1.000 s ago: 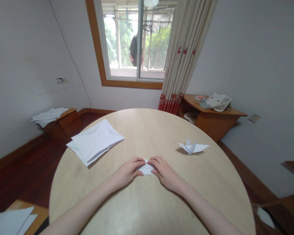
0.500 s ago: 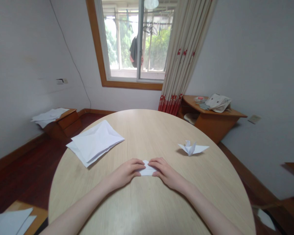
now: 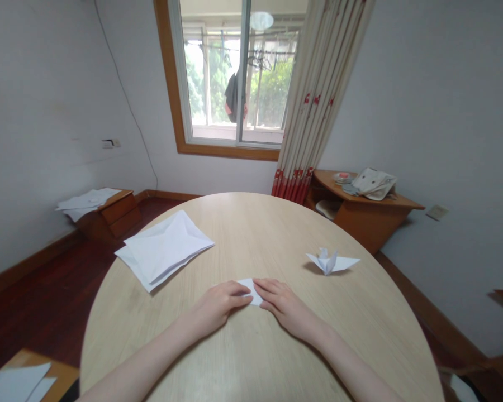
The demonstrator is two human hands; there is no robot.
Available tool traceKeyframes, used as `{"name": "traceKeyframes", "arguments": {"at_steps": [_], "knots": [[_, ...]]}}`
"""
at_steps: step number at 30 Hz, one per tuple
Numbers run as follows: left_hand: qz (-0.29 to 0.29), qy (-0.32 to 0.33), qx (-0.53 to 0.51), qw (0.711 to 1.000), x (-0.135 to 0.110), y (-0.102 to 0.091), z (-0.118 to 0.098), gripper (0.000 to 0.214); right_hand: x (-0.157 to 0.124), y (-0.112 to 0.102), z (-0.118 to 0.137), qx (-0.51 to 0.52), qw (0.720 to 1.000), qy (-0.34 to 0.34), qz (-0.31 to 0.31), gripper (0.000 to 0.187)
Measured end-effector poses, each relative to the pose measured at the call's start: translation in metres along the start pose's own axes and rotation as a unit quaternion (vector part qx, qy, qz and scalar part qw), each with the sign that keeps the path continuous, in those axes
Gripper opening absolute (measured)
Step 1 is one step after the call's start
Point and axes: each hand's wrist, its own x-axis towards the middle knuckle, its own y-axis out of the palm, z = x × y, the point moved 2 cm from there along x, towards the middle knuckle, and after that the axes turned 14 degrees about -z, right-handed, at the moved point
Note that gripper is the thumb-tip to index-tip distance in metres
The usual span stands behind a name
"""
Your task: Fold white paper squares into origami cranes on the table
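Observation:
A small piece of folded white paper (image 3: 256, 296) lies on the round wooden table (image 3: 251, 352), between my two hands. My left hand (image 3: 225, 302) is on its left part, fingers over the far side and the thumb stretched across the near side. From the right, my right hand (image 3: 280, 300) grips the paper, its fingers pressed together on top and the thumb at the near edge. My fingers hide much of the folds. To the right stands a folded white paper crane (image 3: 327, 262) with its wings spread, apart from both hands.
Several white paper sheets (image 3: 167, 245) lie stacked at the table's left. More paper (image 3: 17, 382) sits on a surface at lower left, and some on a small cabinet (image 3: 117, 212). A corner desk (image 3: 360, 218) with a cloth bag (image 3: 374, 184) stands beyond the table on the right.
My left thumb has moved right and inward over the paper, and the left hand covers more of it. My right fingers have shifted slightly. The whole view has tilted up a little.

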Motion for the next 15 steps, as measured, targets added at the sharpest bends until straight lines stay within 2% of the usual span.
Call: {"name": "traceKeyframes", "arguments": {"at_steps": [5,9,15], "knots": [[0.000,0.020,0.079,0.997,0.002,0.001,-0.006,0.028,-0.002,0.000,0.007,-0.017,1.000,-0.002,0.001,0.041],[0.014,0.010,0.108,0.994,0.002,-0.001,-0.012,0.029,-0.002,-0.004,0.014,-0.036,0.999,0.009,0.017,0.044],[-0.012,-0.008,0.143,0.990,0.001,-0.005,-0.016,0.031,0.000,-0.011,0.021,-0.036,0.999,0.002,0.023,0.042]]}}
